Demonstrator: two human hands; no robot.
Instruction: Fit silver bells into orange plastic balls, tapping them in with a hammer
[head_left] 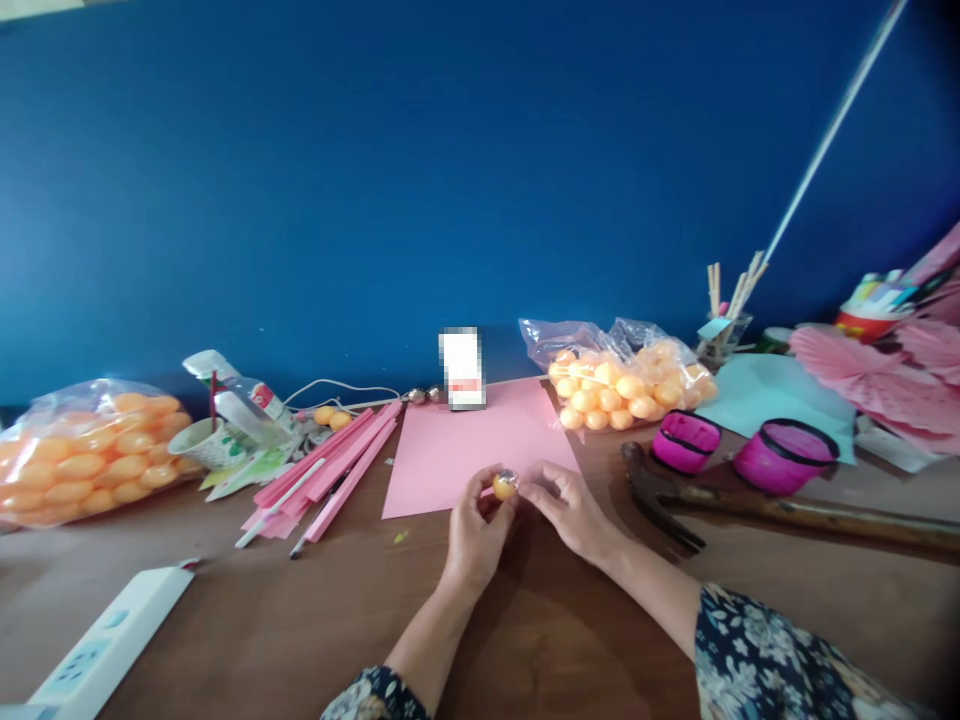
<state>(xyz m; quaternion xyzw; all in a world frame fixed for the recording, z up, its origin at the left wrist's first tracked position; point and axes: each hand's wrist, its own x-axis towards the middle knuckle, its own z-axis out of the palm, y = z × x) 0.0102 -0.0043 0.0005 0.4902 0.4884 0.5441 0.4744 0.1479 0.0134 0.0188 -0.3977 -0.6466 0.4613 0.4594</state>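
Note:
Over the front edge of a pink sheet of paper point(480, 440), my left hand point(477, 530) grips a small orange ball point(504, 491) between thumb and fingers. Wrinkled silver foil point(509, 477) covers part of the ball's top. My right hand point(574, 512) is at the ball's right side, its thumb and index finger drawn together close to the foil. Whether anything is pinched between those right fingertips is too small to tell.
Bags of orange balls stand at left point(90, 455) and back right point(622, 385). Pink strips point(330, 475), a bottle point(251, 405) and a power strip point(112, 640) lie left. To the right are a hammer point(750, 505) and magenta containers point(784, 460). A blurred-out white object point(463, 368) stands behind.

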